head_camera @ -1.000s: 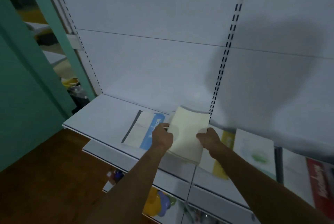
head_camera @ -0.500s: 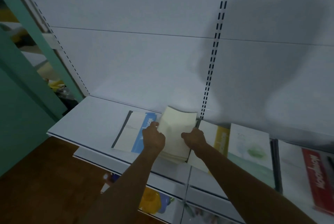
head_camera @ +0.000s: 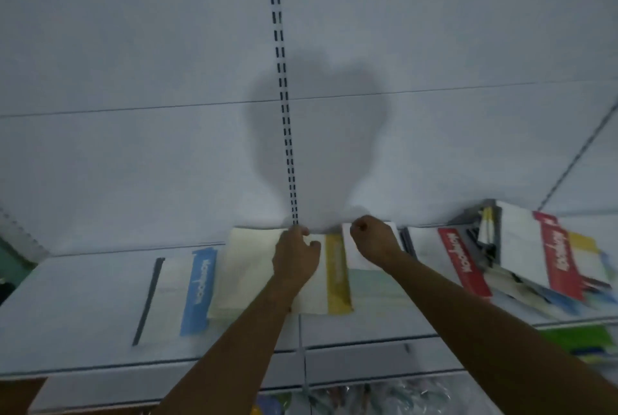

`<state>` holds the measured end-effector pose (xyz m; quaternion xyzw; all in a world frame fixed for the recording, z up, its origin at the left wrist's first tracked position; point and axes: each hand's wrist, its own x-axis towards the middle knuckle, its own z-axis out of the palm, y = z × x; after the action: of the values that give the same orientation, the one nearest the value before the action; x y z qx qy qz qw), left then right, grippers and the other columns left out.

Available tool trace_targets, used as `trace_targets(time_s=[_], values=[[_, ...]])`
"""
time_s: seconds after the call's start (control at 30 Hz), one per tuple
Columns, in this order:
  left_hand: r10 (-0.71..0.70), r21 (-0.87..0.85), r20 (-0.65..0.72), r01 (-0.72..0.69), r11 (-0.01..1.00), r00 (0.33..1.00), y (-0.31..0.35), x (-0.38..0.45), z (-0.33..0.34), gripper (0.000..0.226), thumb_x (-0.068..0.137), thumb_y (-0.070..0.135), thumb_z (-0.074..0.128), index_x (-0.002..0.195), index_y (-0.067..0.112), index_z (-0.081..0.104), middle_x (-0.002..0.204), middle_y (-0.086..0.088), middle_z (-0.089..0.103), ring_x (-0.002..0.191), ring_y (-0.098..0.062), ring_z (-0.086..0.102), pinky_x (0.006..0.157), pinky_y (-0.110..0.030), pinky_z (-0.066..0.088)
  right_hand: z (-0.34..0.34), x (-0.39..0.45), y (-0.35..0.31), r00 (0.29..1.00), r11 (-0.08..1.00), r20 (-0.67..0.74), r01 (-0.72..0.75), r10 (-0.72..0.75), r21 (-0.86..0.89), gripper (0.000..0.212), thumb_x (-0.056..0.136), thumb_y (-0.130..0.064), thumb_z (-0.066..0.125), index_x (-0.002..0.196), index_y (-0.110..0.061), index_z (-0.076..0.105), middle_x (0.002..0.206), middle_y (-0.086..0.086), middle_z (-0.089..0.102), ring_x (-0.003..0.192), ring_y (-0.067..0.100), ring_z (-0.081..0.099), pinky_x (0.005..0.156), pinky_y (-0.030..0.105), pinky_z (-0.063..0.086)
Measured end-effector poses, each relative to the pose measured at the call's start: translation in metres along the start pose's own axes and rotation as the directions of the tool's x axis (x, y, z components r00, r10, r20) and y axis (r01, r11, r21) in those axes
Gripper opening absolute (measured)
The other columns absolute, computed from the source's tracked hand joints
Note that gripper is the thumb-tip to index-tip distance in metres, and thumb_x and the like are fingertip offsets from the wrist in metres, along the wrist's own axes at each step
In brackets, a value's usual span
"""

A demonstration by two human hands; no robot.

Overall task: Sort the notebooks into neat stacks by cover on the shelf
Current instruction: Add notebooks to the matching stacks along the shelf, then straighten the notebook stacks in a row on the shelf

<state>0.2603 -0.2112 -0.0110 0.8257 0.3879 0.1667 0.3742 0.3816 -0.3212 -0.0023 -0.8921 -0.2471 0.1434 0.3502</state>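
Note:
A stack of cream notebooks [head_camera: 247, 274] lies flat on the white shelf [head_camera: 83, 314], between a notebook with a blue band [head_camera: 197, 291] and one with a yellow band [head_camera: 337, 274]. My left hand [head_camera: 296, 257] grips the cream stack's far right corner, fingers curled over the back edge. Clear of the stack, my right hand [head_camera: 374, 240] hovers with curled fingers over the far end of a pale green notebook [head_camera: 371, 284]. A red-band notebook [head_camera: 463, 264] lies further right.
An untidy, tilted pile of red, yellow and blue notebooks [head_camera: 535, 254] leans at the right end of the shelf. A slotted upright [head_camera: 284, 107] runs up the white back panel. Green items [head_camera: 575, 341] show on the lower shelf.
The cream stack went from held between both hands to lying flat on the shelf. My right hand left it and moved right. The view swung right.

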Motion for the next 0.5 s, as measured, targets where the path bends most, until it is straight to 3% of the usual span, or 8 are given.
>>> trace_targets(time_s=[0.13,0.27,0.4,0.5], values=[[0.151,-0.003,0.297,-0.157,0.988,0.943,0.066,-0.028,0.062,0.033,0.086,0.024,0.061,0.116,0.012,0.060,0.118,-0.008,0.061,0.107,-0.024,0.059,0.090,-0.027,0.045,-0.081,-0.028,0.073,0.963,0.987,-0.228,-0.155,0.142,-0.042,0.026,0.095,-0.024,0.044,0.094,-0.005,0.063,0.093,0.010,0.065,0.093,0.030,0.062,0.072,0.026,0.040],[0.284,-0.043,0.534,-0.310,0.950,0.796,0.136,-0.083,0.121,0.035,0.087,0.031,0.060,0.118,0.015,0.060,0.119,-0.007,0.062,0.106,-0.025,0.061,0.088,-0.030,0.050,-0.165,-0.083,0.151,0.827,0.947,-0.470,-0.312,0.308,0.072,0.026,0.092,-0.025,0.052,0.104,-0.005,0.064,0.099,0.013,0.068,0.096,0.030,0.062,0.075,0.029,0.042],[0.400,-0.091,0.667,-0.464,0.881,0.629,0.197,-0.146,0.169,0.038,0.087,0.034,0.060,0.119,0.014,0.058,0.121,-0.007,0.061,0.108,-0.025,0.059,0.091,-0.030,0.049,-0.241,-0.149,0.225,0.713,0.885,-0.557,-0.457,0.426,0.092,0.035,0.091,-0.030,0.051,0.114,-0.005,0.062,0.113,0.018,0.064,0.105,0.033,0.059,0.085,0.033,0.045],[0.448,-0.096,0.706,-0.553,0.827,0.548,0.236,-0.189,0.206,0.044,0.086,0.039,0.061,0.124,0.016,0.056,0.125,-0.008,0.060,0.109,-0.025,0.058,0.091,-0.031,0.049,-0.290,-0.202,0.273,0.640,0.831,-0.585,-0.545,0.498,0.112,0.035,0.091,-0.034,0.048,0.096,-0.004,0.065,0.101,0.017,0.064,0.092,0.034,0.061,0.077,0.035,0.048]])
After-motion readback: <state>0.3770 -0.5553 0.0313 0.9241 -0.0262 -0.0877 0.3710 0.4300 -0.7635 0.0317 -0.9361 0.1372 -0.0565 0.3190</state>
